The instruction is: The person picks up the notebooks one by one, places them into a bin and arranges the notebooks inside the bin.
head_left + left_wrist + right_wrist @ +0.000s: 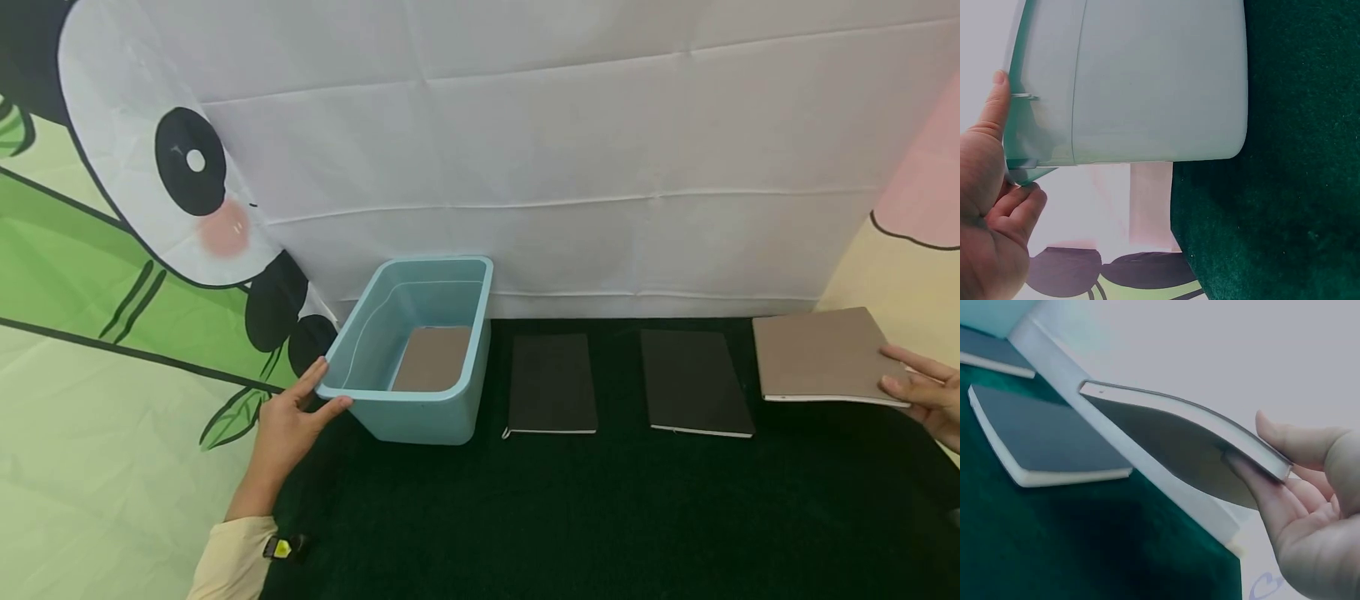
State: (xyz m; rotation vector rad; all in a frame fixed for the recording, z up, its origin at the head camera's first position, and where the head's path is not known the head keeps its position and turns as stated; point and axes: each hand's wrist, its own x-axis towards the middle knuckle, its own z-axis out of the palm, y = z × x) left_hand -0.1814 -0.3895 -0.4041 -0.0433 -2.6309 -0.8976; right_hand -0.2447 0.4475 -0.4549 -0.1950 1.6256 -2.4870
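My left hand (pixel 288 429) holds the near left corner of a light blue plastic bin (pixel 420 419). In the left wrist view its thumb lies along the bin's rim and the other fingers curl by the corner. Inside the bin, on its bottom, lies a brown-covered notebook (pixel 435 358). At the far right my right hand (pixel 933 398) pinches another brown notebook (pixel 821 354) by its right edge. The right wrist view shows this notebook (pixel 1172 437) raised off the table and bowed, thumb on top and fingers underneath.
Two black notebooks, one (pixel 552 383) beside the bin and one (pixel 696 382) farther right, lie flat on the dark green tablecloth (pixel 585 517). Behind the table hangs a white cloth (pixel 562 167) with cartoon prints at its sides. A small black-and-yellow object (pixel 281 547) is at the left sleeve.
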